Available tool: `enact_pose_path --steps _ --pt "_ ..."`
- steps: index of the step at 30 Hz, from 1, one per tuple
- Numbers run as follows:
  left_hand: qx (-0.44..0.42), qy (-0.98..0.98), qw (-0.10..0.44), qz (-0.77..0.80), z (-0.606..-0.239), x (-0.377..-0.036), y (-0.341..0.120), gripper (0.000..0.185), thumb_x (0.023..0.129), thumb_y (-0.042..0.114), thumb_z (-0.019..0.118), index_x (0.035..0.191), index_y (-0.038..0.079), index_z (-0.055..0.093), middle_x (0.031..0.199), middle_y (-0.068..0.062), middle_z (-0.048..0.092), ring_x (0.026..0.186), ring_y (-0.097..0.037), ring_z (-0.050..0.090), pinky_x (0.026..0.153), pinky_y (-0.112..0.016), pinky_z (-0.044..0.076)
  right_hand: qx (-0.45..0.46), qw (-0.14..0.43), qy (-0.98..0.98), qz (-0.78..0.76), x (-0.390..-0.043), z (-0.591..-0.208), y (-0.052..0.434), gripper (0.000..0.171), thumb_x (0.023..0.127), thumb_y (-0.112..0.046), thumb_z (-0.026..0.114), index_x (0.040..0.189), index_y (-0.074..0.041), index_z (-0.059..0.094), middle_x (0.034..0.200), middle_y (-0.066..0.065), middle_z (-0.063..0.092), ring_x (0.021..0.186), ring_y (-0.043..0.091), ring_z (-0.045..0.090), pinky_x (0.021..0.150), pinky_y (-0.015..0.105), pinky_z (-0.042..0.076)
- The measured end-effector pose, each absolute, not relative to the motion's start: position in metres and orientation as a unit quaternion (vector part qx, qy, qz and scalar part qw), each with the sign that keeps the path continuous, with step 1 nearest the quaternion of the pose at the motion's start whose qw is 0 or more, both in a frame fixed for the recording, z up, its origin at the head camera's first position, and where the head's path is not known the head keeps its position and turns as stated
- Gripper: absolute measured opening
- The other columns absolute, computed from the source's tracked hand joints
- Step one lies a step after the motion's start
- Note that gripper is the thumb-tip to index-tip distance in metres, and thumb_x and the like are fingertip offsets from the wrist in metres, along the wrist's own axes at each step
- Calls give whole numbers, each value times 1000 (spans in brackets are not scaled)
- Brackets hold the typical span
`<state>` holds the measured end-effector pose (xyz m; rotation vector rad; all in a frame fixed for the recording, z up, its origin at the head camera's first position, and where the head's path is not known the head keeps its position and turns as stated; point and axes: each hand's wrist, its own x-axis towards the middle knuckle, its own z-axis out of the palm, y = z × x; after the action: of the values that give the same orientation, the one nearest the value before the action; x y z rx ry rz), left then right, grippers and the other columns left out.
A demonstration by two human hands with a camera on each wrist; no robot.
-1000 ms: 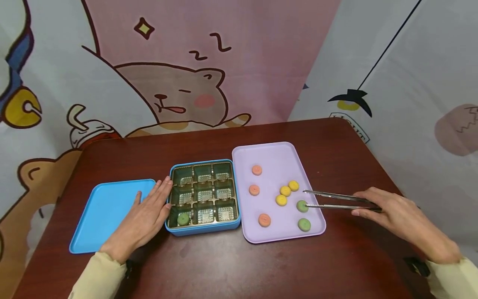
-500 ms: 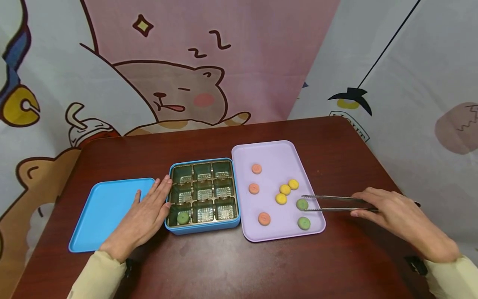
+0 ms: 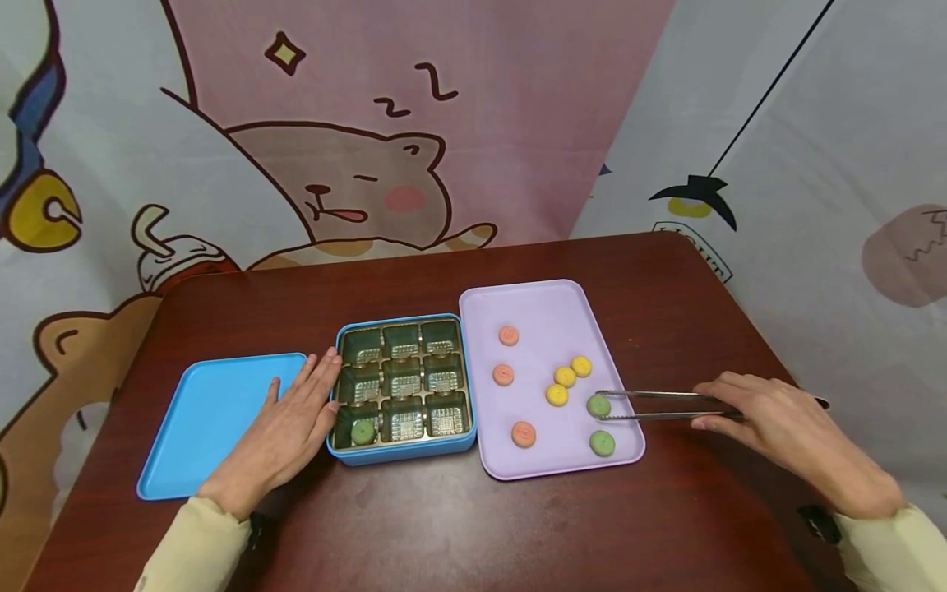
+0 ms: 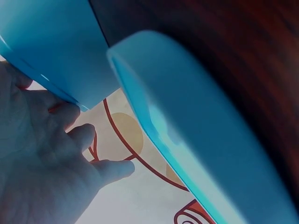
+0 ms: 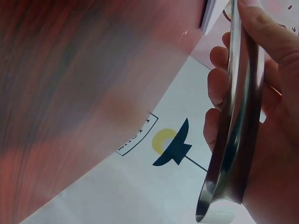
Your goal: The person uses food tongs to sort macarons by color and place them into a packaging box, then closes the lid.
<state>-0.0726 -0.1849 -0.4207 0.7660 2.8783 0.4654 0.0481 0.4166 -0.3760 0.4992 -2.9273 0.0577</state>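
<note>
My right hand (image 3: 777, 427) grips metal tongs (image 3: 666, 405), whose two tips lie on either side of a green disc-shaped piece (image 3: 598, 405) on the lilac tray (image 3: 533, 308). In the right wrist view the fingers and thumb wrap the tongs' arms (image 5: 236, 107). My left hand (image 3: 284, 423) rests with straight fingers against the left side of the blue box (image 3: 403, 452). A divided gold insert fills that box, and one green piece (image 3: 362, 432) sits in its front-left compartment. Whether the tongs' tips press on the green piece is too small to tell.
Also on the tray are another green piece (image 3: 602, 444), three yellow pieces (image 3: 565, 376) and three orange pieces (image 3: 524, 434). A blue lid (image 3: 196, 419) lies left of the box. A printed cloth (image 3: 518, 123) hangs behind the brown table (image 3: 429, 526).
The tongs' tips have shifted slightly toward me and now straddle the green piece; earlier one tip was over it. The left hand and the box have stayed in place.
</note>
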Motion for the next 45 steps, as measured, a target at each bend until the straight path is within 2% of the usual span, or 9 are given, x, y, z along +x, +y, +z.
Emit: enact_pose_path --steps 5,14,21,26,32,36,40,45 --pt "255 953 61 155 -420 -72 -185 63 113 35 38 167 8 19 173 -10 14 158 -37 14 113 -78 14 148 59 -987 15 48 -376 414 44 73 -38 92 107 -14 78 87 -8 67 67 5 55 57 35 52" --pt "255 953 59 156 -419 -71 -186 63 113 35 39 167 9 18 173 -10 14 158 -36 14 114 -77 14 161 73 -984 11 47 -376 415 43 72 -36 92 106 -13 79 87 -6 68 66 6 58 57 37 54" --pt "255 952 60 159 -420 -70 -186 64 113 35 39 167 10 16 174 -9 12 158 -37 13 114 -77 14 144 51 -988 16 47 -376 413 46 73 -38 93 108 -12 78 85 -8 65 65 4 52 55 32 50" --pt "257 951 61 163 -420 -70 -187 63 113 33 38 167 9 17 174 -8 9 158 -38 11 115 -76 14 147 58 -987 23 49 -377 411 45 74 -39 92 109 -14 77 86 -11 61 65 1 49 53 28 47" --pt "262 946 59 184 -418 -75 -185 61 113 31 40 166 6 22 174 -10 8 158 -38 12 116 -75 14 116 28 -993 26 54 -373 408 47 82 -46 86 114 -15 72 97 -1 67 64 2 51 52 29 48" --pt "262 942 62 199 -417 -79 -184 62 113 33 41 166 5 21 174 -10 9 158 -37 13 116 -75 13 109 34 -993 23 58 -372 406 49 82 -48 86 115 -15 71 101 3 71 65 5 57 51 30 48" --pt "262 943 64 195 -416 -82 -184 64 113 33 40 167 7 17 173 -11 10 158 -37 13 116 -75 13 103 42 -994 21 62 -370 405 49 80 -48 87 113 -14 71 99 3 74 67 7 59 51 32 49" --pt "262 945 71 183 -416 -84 -184 62 114 34 38 167 8 19 174 -10 10 158 -37 12 116 -75 12 87 29 -996 17 64 -371 404 49 80 -52 86 108 -15 72 90 -3 71 63 4 50 50 29 46"
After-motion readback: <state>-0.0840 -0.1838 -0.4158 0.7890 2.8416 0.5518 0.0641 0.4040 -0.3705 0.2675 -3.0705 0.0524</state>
